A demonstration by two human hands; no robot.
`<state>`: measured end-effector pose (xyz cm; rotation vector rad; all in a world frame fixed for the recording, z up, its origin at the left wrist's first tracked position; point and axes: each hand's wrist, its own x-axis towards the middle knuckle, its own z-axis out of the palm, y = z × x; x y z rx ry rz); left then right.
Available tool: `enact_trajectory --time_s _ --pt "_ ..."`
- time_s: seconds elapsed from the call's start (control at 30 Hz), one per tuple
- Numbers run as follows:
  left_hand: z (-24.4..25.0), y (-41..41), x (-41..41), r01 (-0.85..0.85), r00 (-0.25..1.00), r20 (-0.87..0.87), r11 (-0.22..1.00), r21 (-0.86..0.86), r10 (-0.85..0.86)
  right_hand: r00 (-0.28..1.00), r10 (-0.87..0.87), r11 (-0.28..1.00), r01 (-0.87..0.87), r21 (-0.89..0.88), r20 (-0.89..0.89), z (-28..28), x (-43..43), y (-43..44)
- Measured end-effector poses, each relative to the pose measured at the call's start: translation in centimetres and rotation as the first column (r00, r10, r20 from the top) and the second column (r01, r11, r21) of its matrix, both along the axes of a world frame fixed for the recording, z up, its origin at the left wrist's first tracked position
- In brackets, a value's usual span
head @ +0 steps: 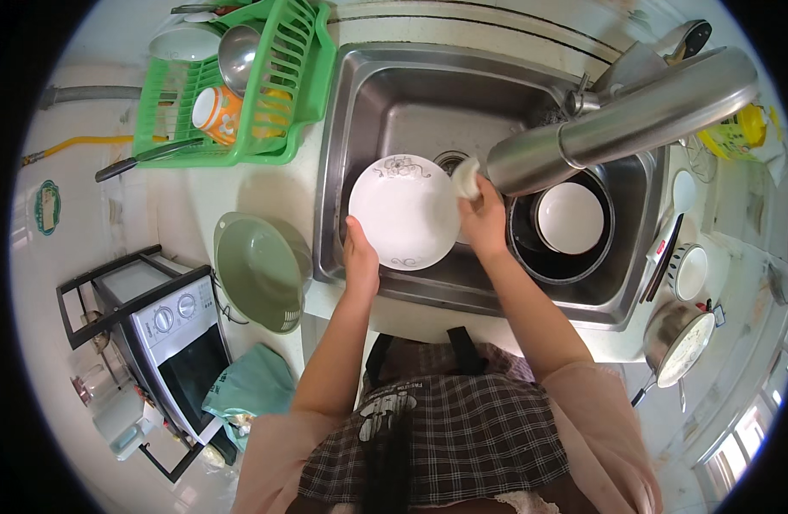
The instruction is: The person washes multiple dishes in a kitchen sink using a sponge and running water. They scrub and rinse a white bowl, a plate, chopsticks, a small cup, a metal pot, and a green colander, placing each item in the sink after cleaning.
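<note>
A white plate with grey floral patterns (403, 212) is tilted up over the stainless steel sink (426, 119). My left hand (360, 260) grips its left edge, the thumb on the face and the other fingers hidden behind. In my right hand (486, 215) is a pale cloth or sponge (466, 178), held just off the plate's right rim. Close to that hand, the thick steel faucet (535, 157) reaches in from the right. Under the faucet sits a dark round pot (521, 238) with white bowls (570, 218) inside.
A green dish rack (291, 70) with an orange flowered cup (217, 115) and a steel ladle (238, 58) stands left of the sink. Nearer me is a green plastic basin (256, 273). A small bowl (688, 273) and a saucepan (673, 340) line the right side; a cleaver (632, 67) stands behind the faucet.
</note>
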<state>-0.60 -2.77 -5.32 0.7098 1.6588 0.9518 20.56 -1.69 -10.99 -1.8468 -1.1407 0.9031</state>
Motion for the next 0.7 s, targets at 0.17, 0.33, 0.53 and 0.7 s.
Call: enact_trajectory --time_s 0.17,0.33,0.53,0.7 --pt "2.0 0.8 2.5 0.16 0.987 0.037 0.986 -0.05 -0.158 0.959 0.109 0.933 -0.19 0.307 0.262 4.5 -2.6 2.1" --pt "-0.7 0.4 3.2 0.052 0.902 0.431 0.998 -0.038 -0.031 0.952 0.3 0.862 -0.297 0.41 0.06 7.6 -7.3 0.4" --pt "0.8 2.4 2.3 -0.03 0.976 0.217 0.995 0.091 0.01 0.857 0.446 0.834 -0.503 0.229 0.256 5.9 -2.3 -2.5" --pt "-0.1 0.4 3.1 0.099 0.985 0.148 0.994 -0.041 -0.092 0.954 0.184 0.956 -0.23 0.182 0.236 4.8 -2.1 1.1"
